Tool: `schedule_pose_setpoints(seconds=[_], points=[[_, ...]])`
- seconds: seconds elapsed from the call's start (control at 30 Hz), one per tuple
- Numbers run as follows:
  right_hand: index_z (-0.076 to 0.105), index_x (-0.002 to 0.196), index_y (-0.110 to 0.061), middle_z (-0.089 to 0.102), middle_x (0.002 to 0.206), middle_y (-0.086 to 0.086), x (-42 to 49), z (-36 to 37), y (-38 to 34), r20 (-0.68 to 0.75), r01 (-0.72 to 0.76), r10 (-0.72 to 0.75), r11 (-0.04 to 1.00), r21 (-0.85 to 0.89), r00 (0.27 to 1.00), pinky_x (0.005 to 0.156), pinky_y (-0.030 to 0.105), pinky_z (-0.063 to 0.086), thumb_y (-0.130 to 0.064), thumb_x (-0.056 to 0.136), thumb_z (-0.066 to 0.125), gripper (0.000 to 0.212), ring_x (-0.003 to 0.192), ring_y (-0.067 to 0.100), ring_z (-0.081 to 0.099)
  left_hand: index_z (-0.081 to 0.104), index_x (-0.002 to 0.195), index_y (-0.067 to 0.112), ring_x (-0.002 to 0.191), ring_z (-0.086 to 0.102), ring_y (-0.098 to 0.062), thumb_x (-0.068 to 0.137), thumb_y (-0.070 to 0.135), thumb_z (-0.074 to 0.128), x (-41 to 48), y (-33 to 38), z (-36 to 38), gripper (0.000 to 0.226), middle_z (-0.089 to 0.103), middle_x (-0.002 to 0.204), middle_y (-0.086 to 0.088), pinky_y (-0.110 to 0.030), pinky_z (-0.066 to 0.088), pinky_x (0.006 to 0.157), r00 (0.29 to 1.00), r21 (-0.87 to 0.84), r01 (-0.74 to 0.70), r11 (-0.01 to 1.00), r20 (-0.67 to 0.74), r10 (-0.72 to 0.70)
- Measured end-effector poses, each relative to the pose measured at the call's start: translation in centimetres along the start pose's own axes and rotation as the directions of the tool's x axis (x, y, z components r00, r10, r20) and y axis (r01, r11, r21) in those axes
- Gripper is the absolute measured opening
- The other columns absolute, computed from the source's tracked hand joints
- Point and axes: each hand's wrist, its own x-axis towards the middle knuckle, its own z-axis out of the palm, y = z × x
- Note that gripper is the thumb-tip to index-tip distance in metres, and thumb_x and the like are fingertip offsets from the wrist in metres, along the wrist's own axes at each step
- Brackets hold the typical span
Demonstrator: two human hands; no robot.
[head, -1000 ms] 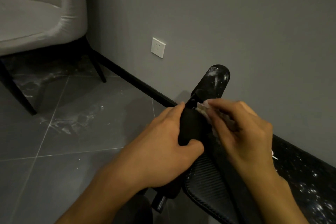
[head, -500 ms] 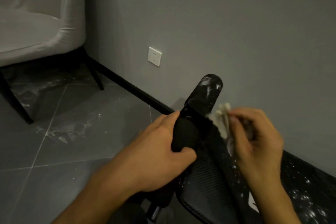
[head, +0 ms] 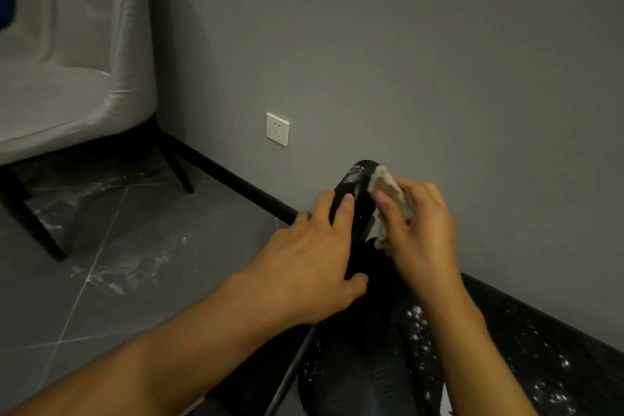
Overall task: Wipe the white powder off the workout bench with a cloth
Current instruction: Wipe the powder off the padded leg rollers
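Observation:
The black workout bench (head: 381, 378) runs from the bottom right towards the wall, speckled with white powder. Its narrow black end pad (head: 362, 192) rises near the wall and has powder smears at its top. My left hand (head: 314, 263) grips the left edge of that pad, fingers over its front and thumb lower down. My right hand (head: 418, 230) holds a crumpled pale cloth (head: 385, 187) against the pad's upper right side. The pad's lower part is hidden behind both hands.
A grey wall with a white socket (head: 277, 129) and a black skirting board stands close behind the bench. A pale upholstered chair (head: 67, 78) on dark legs is at the far left. White powder streaks (head: 135, 267) lie on the dark floor tiles.
My left hand slid from the lower foam roller up onto the end pad's left edge. My right hand carried the cloth up to the pad's top right. The view shifted down.

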Motion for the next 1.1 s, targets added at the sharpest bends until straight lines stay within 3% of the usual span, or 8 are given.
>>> schedule_pose_setpoints(seconds=[0.13, 0.23, 0.33, 0.53, 0.77, 0.9, 1.03, 1.1], points=[[0.061, 0.121, -0.024, 0.049, 0.108, -0.006, 2.0, 1.2, 0.5, 0.124, -0.011, 0.02, 0.997, -0.072, 0.992, 0.072, -0.003, 0.035, -0.034, 0.101, 0.051, 0.025, 0.088, -0.011, 0.048, -0.008, 0.159, 0.029, 0.143, 0.033, -0.025, 0.092, 0.062, 0.057, 0.0, -0.4, 0.0, 0.099, -0.006, 0.163, 0.013, -0.043, 0.044, 0.11, 1.0, -0.037, 0.022, 0.999, -0.006, -0.023], [0.062, 0.112, -0.035, 0.051, 0.104, -0.014, 0.6, 0.8, 0.3, 0.167, 0.146, -0.151, 0.988, 0.042, 0.974, 0.075, 0.003, 0.04, -0.027, 0.099, 0.056, 0.017, 0.094, -0.003, 0.055, 0.002, 0.158, 0.03, 0.136, 0.041, -0.022, 0.092, 0.061, 0.057, 0.0, -0.3, 0.1, 0.092, 0.001, 0.162, 0.012, -0.037, 0.047, 0.105, 0.999, -0.054, 0.001, 0.999, -0.033, -0.003], [0.068, 0.109, -0.027, 0.056, 0.103, -0.009, 0.8, -0.1, 1.0, 0.254, 0.27, -0.276, 0.961, 0.061, 0.927, 0.076, 0.008, 0.042, -0.018, 0.095, 0.063, 0.017, 0.094, 0.004, 0.059, 0.015, 0.152, 0.03, 0.12, 0.05, -0.017, 0.092, 0.062, 0.056, 0.0, -0.4, 0.0, 0.08, 0.012, 0.156, 0.011, -0.033, 0.05, 0.094, 0.998, -0.081, 0.015, 0.997, -0.061, -0.02], [0.068, 0.112, -0.02, 0.051, 0.102, -0.007, 4.6, 1.6, 2.0, 0.041, 0.07, -0.064, 0.982, -0.177, 0.997, 0.072, -0.004, 0.032, -0.017, 0.097, 0.057, 0.019, 0.089, 0.004, 0.054, 0.011, 0.156, 0.028, 0.125, 0.048, -0.015, 0.092, 0.063, 0.055, 0.0, -0.5, -0.1, 0.085, 0.012, 0.157, 0.014, -0.036, 0.049, 0.1, 0.998, -0.102, 0.024, 0.994, -0.05, -0.029], [0.07, 0.109, -0.019, 0.061, 0.102, -0.009, 0.1, -0.7, 0.9, 0.275, 0.303, -0.305, 0.952, 0.051, 0.912, 0.077, 0.009, 0.044, -0.012, 0.094, 0.065, 0.017, 0.095, 0.004, 0.061, 0.021, 0.148, 0.032, 0.106, 0.049, -0.009, 0.092, 0.062, 0.056, 0.1, -0.9, 0.0, 0.073, 0.018, 0.15, 0.017, -0.029, 0.048, 0.087, 0.998, -0.144, 0.006, 0.989, -0.056, -0.014], [0.069, 0.111, -0.02, 0.058, 0.101, -0.007, 2.8, 0.1, 2.4, 0.134, 0.252, -0.23, 0.951, -0.18, 0.964, 0.074, 0.005, 0.038, -0.018, 0.094, 0.064, 0.017, 0.087, 0.0, 0.055, 0.014, 0.153, 0.029, 0.115, 0.05, -0.012, 0.092, 0.064, 0.054, 0.2, -0.9, 0.1, 0.081, 0.015, 0.154, 0.013, -0.035, 0.051, 0.095, 0.999, -0.124, 0.006, 0.992, -0.048, -0.012], [0.064, 0.108, -0.032, 0.063, 0.096, 0.002, 6.1, 1.9, 4.7, 0.024, -0.021, 0.025, 0.983, -0.18, 0.999, 0.072, 0.043, 0.058, -0.045, 0.093, 0.049, 0.026, 0.081, 0.026, 0.067, 0.012, 0.155, 0.026, 0.119, 0.049, -0.013, 0.093, 0.064, 0.054, 0.1, -1.0, 0.1, 0.084, 0.015, 0.155, 0.011, -0.036, 0.052, 0.096, 0.998, -0.126, -0.008, 0.992, -0.056, 0.001], [0.061, 0.105, -0.036, 0.065, 0.092, 0.003, 4.7, 2.4, 4.4, 0.01, -0.026, 0.028, 0.989, -0.144, 1.0, 0.069, 0.047, 0.059, -0.049, 0.091, 0.045, 0.024, 0.08, 0.025, 0.068, 0.013, 0.155, 0.025, 0.12, 0.049, -0.014, 0.093, 0.063, 0.054, 0.1, -1.1, 0.1, 0.084, 0.015, 0.155, 0.011, -0.036, 0.051, 0.097, 0.998, -0.135, -0.005, 0.991, -0.068, -0.005]])
